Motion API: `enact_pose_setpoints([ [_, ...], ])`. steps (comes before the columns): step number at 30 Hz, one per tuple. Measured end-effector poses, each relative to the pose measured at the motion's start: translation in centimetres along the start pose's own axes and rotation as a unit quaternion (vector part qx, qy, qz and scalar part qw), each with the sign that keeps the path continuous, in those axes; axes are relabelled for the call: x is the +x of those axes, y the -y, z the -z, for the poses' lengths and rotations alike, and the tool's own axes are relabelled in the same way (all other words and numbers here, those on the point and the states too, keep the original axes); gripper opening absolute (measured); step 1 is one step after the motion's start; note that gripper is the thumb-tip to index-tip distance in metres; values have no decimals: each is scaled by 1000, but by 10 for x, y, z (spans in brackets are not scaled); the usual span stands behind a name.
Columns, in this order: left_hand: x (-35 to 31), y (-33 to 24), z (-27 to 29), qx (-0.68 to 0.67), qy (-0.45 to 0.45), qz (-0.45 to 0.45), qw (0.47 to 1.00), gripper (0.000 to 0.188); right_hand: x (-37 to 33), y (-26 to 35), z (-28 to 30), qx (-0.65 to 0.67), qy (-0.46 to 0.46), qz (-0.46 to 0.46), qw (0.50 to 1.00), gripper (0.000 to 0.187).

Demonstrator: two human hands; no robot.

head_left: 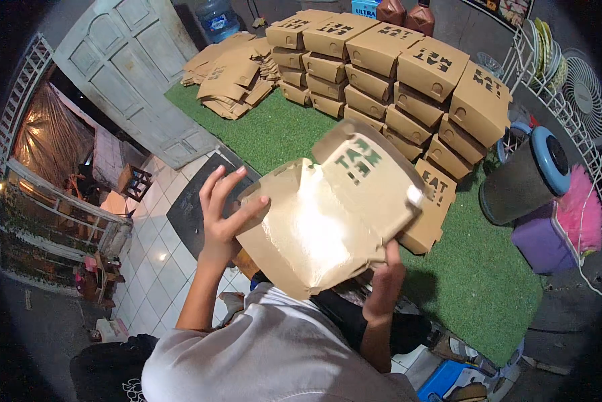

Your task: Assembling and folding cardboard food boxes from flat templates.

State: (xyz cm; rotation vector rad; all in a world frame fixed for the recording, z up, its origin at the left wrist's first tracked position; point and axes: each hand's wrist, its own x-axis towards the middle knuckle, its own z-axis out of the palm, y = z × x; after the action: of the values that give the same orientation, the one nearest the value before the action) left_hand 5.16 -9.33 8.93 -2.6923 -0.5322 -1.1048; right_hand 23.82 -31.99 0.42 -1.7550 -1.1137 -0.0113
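A partly folded brown cardboard food box (327,218) is held up in front of me, tilted, its glossy inside catching a bright glare. Dark printing shows on its lid flap. My right hand (384,285) grips its lower right edge, fingers partly hidden behind the cardboard. At the left side, my left hand (222,211) has its fingers spread, one of them reaching over the box's left edge. Just behind the raised box, a closed food box (429,218) lies on the green turf mat (472,288).
Several closed boxes (368,74) stand in stacked rows at the back. Flat unfolded cardboard blanks (230,80) lie in a pile at the back left. To the right are a dark bin with a blue rim (525,177), a purple container (545,238) and a white dish rack (515,60).
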Motion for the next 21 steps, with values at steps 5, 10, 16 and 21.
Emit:
enact_pose_setpoints([
  [5,-38,-8,-10,-78,79,10,994,26,23,55,7,244,-9,-134,960,83],
  [10,-54,-47,-16,-143,166,38,975,22,13,65,-5,-30,46,-6,998,66],
  [16,-45,-50,-25,-150,181,57,970,33,-9,61,-26,-159,-141,29,977,38],
  [21,-35,-54,-27,-227,171,32,958,43,-16,64,-51,-3,29,35,999,46],
])
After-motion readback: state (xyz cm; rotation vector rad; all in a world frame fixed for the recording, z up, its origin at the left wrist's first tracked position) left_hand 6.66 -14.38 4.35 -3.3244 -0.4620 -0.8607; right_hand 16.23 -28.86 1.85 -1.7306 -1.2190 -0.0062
